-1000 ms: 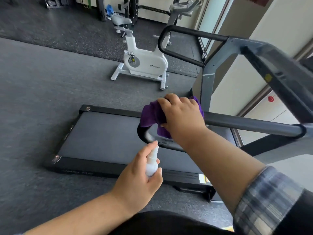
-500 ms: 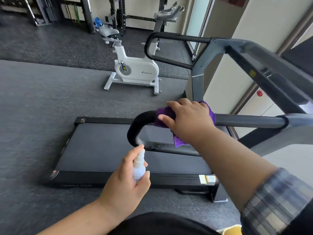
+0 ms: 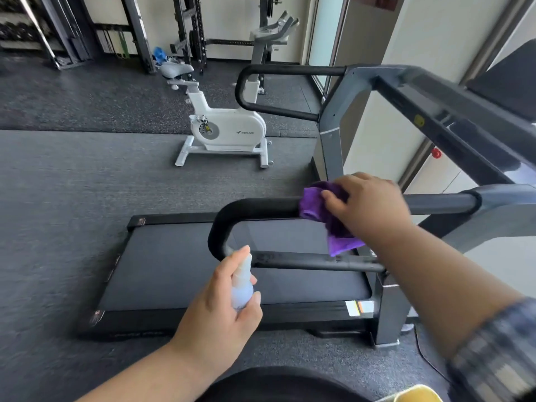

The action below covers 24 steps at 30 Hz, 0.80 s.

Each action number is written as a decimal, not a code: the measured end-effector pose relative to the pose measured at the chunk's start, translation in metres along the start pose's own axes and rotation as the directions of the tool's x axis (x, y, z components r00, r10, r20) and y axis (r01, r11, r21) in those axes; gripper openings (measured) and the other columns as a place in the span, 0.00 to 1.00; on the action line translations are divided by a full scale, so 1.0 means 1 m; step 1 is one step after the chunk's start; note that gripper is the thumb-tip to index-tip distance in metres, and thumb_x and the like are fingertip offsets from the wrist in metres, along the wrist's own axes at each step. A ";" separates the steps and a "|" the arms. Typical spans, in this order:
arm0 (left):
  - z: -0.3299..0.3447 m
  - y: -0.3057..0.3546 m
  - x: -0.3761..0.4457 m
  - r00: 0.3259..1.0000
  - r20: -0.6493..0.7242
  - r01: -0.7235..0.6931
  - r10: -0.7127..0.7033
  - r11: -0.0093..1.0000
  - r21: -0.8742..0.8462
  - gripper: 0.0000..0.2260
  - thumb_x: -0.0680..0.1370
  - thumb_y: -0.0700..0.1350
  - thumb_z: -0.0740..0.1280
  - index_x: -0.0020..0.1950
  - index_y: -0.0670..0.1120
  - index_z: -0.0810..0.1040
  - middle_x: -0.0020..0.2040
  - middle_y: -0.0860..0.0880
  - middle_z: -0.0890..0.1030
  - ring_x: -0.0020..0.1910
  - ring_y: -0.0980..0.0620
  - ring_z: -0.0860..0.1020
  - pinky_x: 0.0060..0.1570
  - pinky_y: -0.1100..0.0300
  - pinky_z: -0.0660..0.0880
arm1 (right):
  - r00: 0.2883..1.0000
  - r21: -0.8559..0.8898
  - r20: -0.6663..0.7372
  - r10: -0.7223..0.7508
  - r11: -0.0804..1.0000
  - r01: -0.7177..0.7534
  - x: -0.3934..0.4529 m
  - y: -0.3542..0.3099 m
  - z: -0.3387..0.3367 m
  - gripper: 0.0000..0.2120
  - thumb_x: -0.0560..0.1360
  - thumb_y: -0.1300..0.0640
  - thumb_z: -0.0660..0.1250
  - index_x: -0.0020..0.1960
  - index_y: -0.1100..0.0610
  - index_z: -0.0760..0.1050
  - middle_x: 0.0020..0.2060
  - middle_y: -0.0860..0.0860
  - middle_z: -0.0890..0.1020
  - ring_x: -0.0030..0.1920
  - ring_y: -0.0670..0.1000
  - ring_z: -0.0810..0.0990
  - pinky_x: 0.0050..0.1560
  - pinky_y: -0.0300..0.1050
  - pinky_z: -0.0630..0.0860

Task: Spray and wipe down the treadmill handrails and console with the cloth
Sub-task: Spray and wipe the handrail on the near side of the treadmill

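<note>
Far left bkgd: dark weight racks [image 3: 43,30] along the wall, blurry, can't make out details. Grey rubber floor [image 3: 58,184] across the whole room.

Moving rt: treadmill belt deck [image 3: 179,268] lies flat on the floor, black side rails around it. Behind it, well apart, a white exercise bike [image 3: 229,132] w/ grey saddle; a power rack [image 3: 191,27] stands further back by the wall.

Centre-low: left hand [image 3: 220,320] wraps a small white spray bottle [image 3: 242,288], fingers curled tight round the body, index finger up on the nozzle top. Nozzle sits just beside the lower bend of the near handrail [image 3: 255,207], a black padded loop curving from upper bar down to a lower bar.

Rt of centre: purple cloth [image 3: 336,233] is draped over the near handrail's upper bar, one corner hanging down toward the lower bar. Right hand [image 3: 371,210] presses on top of the cloth, fingers bent over it and the bar, gripping cloth against the rail; some motion blur here. Plaid sleeve [image 3: 493,358] at the forearm, bottom rt.

Further rt/up: far handrail [image 3: 290,71], same black loop shape, joins a grey upright [image 3: 333,123]. Grey frame arm [image 3: 441,120] runs toward the console, which is mostly cut off at the rt edge.
</note>
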State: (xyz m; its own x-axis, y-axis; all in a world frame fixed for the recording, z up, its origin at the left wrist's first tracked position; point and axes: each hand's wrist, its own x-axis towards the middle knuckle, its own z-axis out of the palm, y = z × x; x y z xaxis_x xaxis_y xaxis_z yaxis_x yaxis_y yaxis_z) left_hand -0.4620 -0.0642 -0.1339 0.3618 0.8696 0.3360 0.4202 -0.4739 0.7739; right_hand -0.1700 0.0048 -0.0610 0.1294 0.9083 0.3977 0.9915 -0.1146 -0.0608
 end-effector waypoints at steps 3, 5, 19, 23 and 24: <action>-0.003 -0.004 -0.007 1.000 0.027 0.013 -0.013 1.000 0.014 0.38 0.75 0.42 0.71 0.68 0.76 0.54 0.58 0.64 0.74 0.36 0.61 0.78 0.40 0.56 0.79 | 0.995 -0.009 -0.056 0.085 0.996 -0.085 -0.001 0.000 0.004 0.22 0.74 0.38 0.52 0.46 0.47 0.82 0.40 0.48 0.81 0.42 0.56 0.80 0.48 0.49 0.68; -0.004 -0.006 -0.006 1.000 0.011 0.026 -0.026 1.000 0.016 0.37 0.75 0.43 0.70 0.67 0.77 0.55 0.57 0.63 0.75 0.35 0.61 0.77 0.40 0.55 0.79 | 0.993 -0.051 -0.080 0.090 0.994 -0.094 0.002 -0.027 0.010 0.21 0.75 0.41 0.53 0.43 0.49 0.81 0.39 0.48 0.81 0.40 0.57 0.80 0.47 0.49 0.68; 0.079 0.034 0.036 0.994 0.086 -0.062 0.063 0.998 -0.014 0.42 0.74 0.38 0.73 0.67 0.78 0.56 0.55 0.64 0.76 0.53 0.59 0.78 0.51 0.74 0.70 | 0.989 0.032 -0.058 -0.135 0.990 0.137 -0.006 -0.009 0.013 0.17 0.82 0.43 0.55 0.56 0.47 0.81 0.49 0.47 0.83 0.48 0.57 0.81 0.52 0.52 0.70; 0.108 0.056 0.044 0.989 0.130 -0.066 0.068 0.998 -0.016 0.39 0.74 0.42 0.71 0.67 0.78 0.55 0.58 0.65 0.75 0.47 0.59 0.79 0.45 0.60 0.78 | 0.996 0.034 -0.073 -0.055 0.998 0.058 -0.016 0.075 -0.005 0.17 0.82 0.43 0.55 0.58 0.46 0.81 0.52 0.45 0.83 0.50 0.55 0.81 0.56 0.52 0.70; 0.114 0.061 0.046 0.989 0.131 -0.067 0.068 0.998 -0.016 0.39 0.74 0.43 0.71 0.67 0.78 0.55 0.58 0.65 0.75 0.46 0.59 0.79 0.45 0.58 0.78 | 0.996 0.031 -0.087 -0.029 0.999 0.032 -0.019 0.099 -0.010 0.17 0.82 0.43 0.56 0.57 0.46 0.81 0.51 0.45 0.83 0.49 0.56 0.81 0.56 0.52 0.70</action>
State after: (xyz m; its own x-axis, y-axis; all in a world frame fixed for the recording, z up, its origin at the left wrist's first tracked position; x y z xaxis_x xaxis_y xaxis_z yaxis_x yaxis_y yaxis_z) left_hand -0.3246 -0.0690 -0.1324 0.4959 0.8094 0.3146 0.3819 -0.5286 0.7581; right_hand -0.0746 -0.0274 -0.0656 0.1008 0.8728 0.4776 0.9944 -0.0730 -0.0765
